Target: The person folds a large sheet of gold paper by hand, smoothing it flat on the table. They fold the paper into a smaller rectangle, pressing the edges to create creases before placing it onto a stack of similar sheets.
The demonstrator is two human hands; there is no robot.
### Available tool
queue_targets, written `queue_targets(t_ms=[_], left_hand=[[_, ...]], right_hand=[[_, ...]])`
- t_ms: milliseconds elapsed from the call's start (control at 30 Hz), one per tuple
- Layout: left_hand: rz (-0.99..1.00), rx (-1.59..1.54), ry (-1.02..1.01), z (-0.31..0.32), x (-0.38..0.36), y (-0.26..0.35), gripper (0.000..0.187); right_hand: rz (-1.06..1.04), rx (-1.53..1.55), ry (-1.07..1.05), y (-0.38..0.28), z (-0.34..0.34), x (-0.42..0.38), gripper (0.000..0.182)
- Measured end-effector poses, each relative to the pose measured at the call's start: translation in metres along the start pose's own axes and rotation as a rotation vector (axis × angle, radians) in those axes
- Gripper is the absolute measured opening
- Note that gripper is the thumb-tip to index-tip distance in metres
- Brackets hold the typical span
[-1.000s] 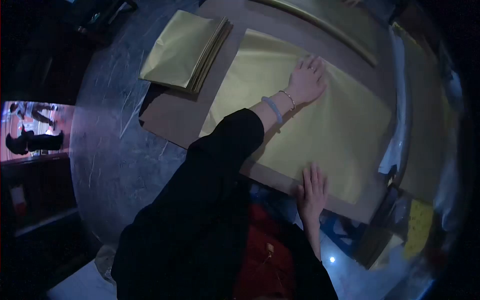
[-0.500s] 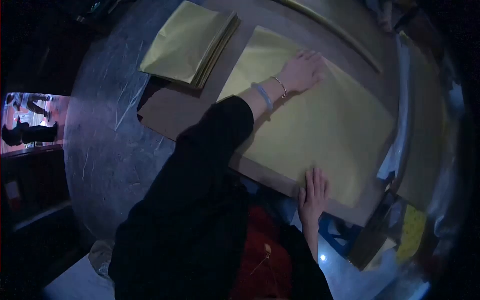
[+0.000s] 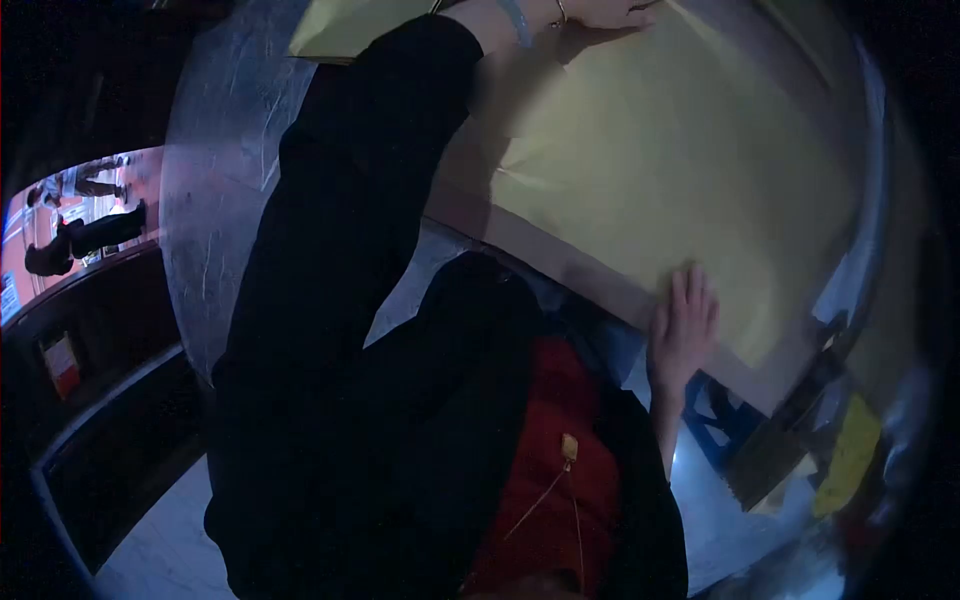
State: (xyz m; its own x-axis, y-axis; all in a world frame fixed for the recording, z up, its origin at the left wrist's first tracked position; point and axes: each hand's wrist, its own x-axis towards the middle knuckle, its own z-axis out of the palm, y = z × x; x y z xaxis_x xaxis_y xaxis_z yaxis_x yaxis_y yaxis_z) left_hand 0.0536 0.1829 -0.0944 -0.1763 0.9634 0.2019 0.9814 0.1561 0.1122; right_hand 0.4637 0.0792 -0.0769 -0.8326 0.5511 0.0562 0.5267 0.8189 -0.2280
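A large yellowish sheet of paper (image 3: 640, 170) lies on a brown board (image 3: 570, 262) in front of me. My left hand (image 3: 605, 12), with a bangle and a pale blue band at its wrist, is at the far part of the sheet. The top of the view cuts it off; the fingers that show look stretched out over the paper. My right hand (image 3: 685, 325) rests flat on the near edge of the sheet, fingers extended. A small crease (image 3: 512, 170) shows in the paper near its left edge.
A stack of similar yellowish paper (image 3: 350, 28) sits at the upper left on the grey table (image 3: 225, 130). A pale strip (image 3: 850, 275) runs along the right side. Blue and yellow items (image 3: 848, 455) are at the lower right. Two people (image 3: 90, 220) appear through an opening at far left.
My view has tilted, so the sheet sits higher and my left hand is partly out of view at the top. My right hand stays at the sheet's near edge.
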Motion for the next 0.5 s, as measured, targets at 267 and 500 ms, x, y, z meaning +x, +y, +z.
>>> queue_targets(t_ms=[267, 500], left_hand=[[-0.022, 0.126, 0.256, 0.014, -0.001, 0.0, 0.054], [-0.081, 0.035, 0.283, -0.014, -0.008, 0.008, 0.037]], right_hand=[[0.027, 0.034, -0.034, -0.004, -0.006, 0.001, 0.049], [0.067, 0.129, -0.026, -0.018, -0.019, 0.009, 0.05]])
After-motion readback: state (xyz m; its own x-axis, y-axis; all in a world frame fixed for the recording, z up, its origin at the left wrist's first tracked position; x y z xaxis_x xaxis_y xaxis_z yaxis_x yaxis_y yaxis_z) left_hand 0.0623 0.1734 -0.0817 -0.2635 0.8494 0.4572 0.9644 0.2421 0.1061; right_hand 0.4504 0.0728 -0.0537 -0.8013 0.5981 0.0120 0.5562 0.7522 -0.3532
